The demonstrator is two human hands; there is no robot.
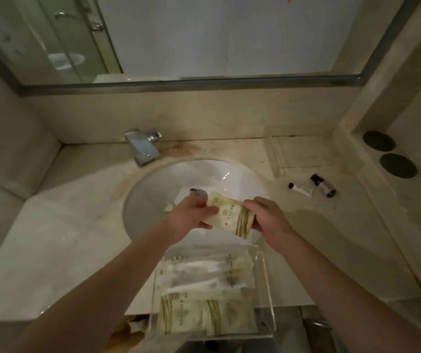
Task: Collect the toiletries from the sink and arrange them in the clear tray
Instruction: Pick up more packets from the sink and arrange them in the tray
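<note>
Both hands hold one cream packet point(232, 217) above the white sink point(148, 200), near the middle of the view. The left hand point(191, 215) pinches its left end with thumb and curled fingers; the right hand point(268, 217) grips the striped right end, fingers wrapped round it. The packet is tilted, its right end lower.

In the basin at 11 o'clock from the packet lie a flat white wrapper with a dark-banded end point(191, 194) and a small pale item point(168, 207) (too blurred to name). The faucet point(144, 146) stands at the sink's 11 o'clock.

At 6 o'clock from the hands, the clear tray point(268, 289) sits on the counter point(64, 238) at its front edge, holding several cream and white packets point(204, 314) laid side by side.

At 3 o'clock from the sink, a small white tube point(301, 190) and a dark-capped bottle point(322, 185) lie near each other on the counter.
</note>
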